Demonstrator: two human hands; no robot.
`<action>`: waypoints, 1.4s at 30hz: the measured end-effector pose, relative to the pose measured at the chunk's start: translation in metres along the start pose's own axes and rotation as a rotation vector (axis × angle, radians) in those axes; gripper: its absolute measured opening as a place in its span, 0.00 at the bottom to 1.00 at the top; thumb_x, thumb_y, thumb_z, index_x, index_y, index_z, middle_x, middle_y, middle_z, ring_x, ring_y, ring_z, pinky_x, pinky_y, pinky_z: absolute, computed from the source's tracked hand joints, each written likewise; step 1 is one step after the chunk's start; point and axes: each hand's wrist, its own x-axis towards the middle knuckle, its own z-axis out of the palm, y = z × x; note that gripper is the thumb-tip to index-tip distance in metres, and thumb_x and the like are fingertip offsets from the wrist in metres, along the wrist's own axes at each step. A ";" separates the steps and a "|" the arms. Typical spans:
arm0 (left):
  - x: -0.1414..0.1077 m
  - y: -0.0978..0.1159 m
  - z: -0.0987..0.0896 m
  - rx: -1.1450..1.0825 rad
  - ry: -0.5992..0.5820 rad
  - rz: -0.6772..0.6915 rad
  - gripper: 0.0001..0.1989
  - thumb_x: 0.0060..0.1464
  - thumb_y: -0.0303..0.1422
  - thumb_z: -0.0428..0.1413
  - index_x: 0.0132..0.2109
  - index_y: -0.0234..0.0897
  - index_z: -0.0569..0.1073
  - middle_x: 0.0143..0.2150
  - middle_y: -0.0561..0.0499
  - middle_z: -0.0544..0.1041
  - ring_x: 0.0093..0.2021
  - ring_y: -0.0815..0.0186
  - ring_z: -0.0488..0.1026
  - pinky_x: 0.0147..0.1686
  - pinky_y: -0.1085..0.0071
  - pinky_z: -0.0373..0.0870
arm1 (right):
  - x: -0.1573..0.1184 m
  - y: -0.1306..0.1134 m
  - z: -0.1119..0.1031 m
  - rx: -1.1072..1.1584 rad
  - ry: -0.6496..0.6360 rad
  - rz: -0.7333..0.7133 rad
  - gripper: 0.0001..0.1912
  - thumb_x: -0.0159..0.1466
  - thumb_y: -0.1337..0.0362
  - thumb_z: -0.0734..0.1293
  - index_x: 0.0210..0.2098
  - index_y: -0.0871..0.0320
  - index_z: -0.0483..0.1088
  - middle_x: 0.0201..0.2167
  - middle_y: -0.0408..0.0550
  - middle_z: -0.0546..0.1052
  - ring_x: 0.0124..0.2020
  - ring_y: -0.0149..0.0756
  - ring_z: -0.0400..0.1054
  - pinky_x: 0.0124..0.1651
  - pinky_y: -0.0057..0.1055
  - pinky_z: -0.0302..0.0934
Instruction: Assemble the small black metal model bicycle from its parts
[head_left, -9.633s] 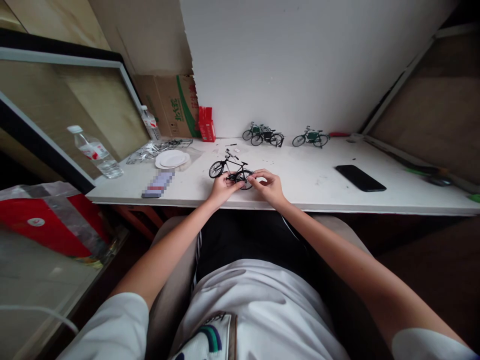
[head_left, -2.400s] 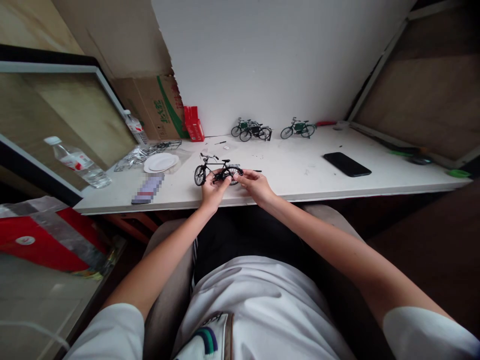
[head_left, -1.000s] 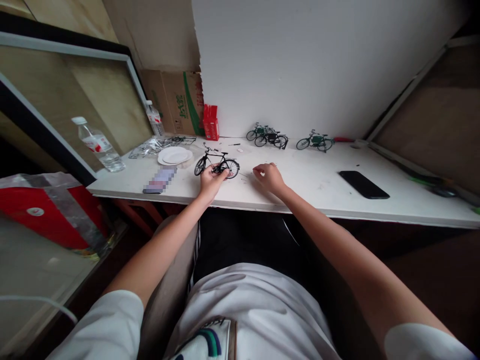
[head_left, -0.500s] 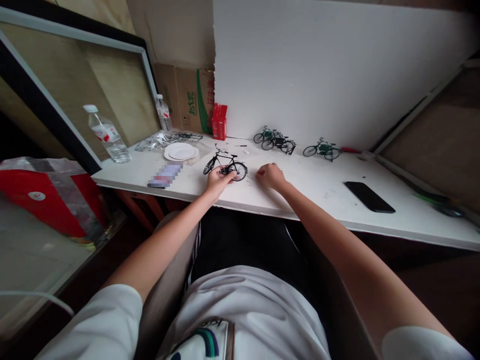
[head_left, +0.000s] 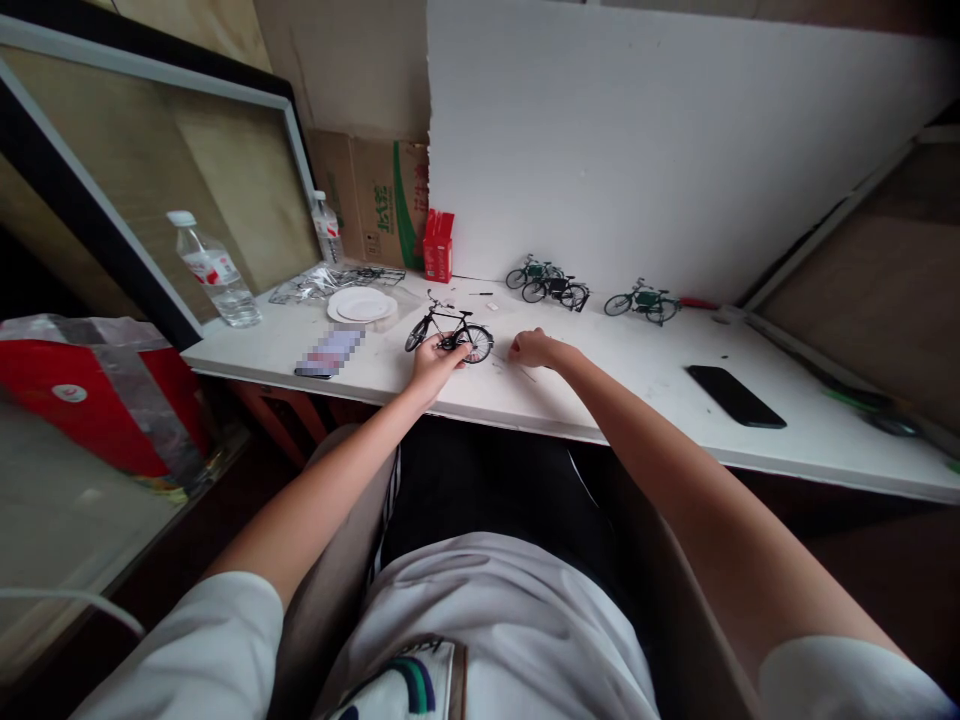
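A black model bicycle (head_left: pixel 441 318) is held upright by my left hand (head_left: pixel 433 366), whose fingers close around its lower frame near the pedals and rear wheel. To the right of the rear wheel, my right hand (head_left: pixel 529 348) is low over the white table, fingers bent and pressed together. Whether anything small sits in that pinch is hidden. A few tiny thin parts (head_left: pixel 517 368) lie on the table just below it. Toward the back stand more model bicycles: a black one (head_left: pixel 555 290), a green one (head_left: pixel 534 271) behind it, and another green one (head_left: pixel 643 301) farther right.
At left are a phone (head_left: pixel 330 351), white plates (head_left: pixel 361 304), clear plastic bags with dark parts (head_left: pixel 337 279) and a water bottle (head_left: pixel 215 270). A red box (head_left: pixel 439 245) stands by the wall. A black phone (head_left: pixel 736 396) lies at right on the white table (head_left: pixel 637 400).
My right hand has shifted slightly left, and its wrist has turned a little. The left hand keeps its hold on the bicycle in nearly the same place.
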 end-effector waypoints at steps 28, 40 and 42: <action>-0.007 -0.003 0.007 0.125 -0.089 0.082 0.27 0.46 0.35 0.74 0.50 0.34 0.74 0.37 0.45 0.85 0.36 0.60 0.85 0.42 0.65 0.82 | -0.081 -0.020 0.035 0.893 0.263 -0.388 0.19 0.70 0.45 0.67 0.41 0.55 0.67 0.34 0.44 0.74 0.21 0.28 0.69 0.24 0.28 0.64; -0.022 0.005 0.022 0.173 -0.117 0.107 0.22 0.47 0.30 0.72 0.49 0.33 0.76 0.39 0.43 0.86 0.36 0.61 0.85 0.42 0.66 0.82 | -0.095 -0.035 0.028 0.914 0.292 -0.383 0.24 0.70 0.38 0.66 0.42 0.54 0.66 0.26 0.40 0.75 0.15 0.30 0.68 0.22 0.29 0.62; -0.023 0.005 0.023 0.191 -0.104 0.115 0.22 0.48 0.30 0.72 0.50 0.33 0.76 0.38 0.44 0.86 0.35 0.62 0.84 0.41 0.68 0.81 | -0.095 -0.034 0.029 0.925 0.272 -0.393 0.25 0.70 0.38 0.66 0.42 0.54 0.66 0.23 0.39 0.74 0.16 0.31 0.69 0.23 0.29 0.62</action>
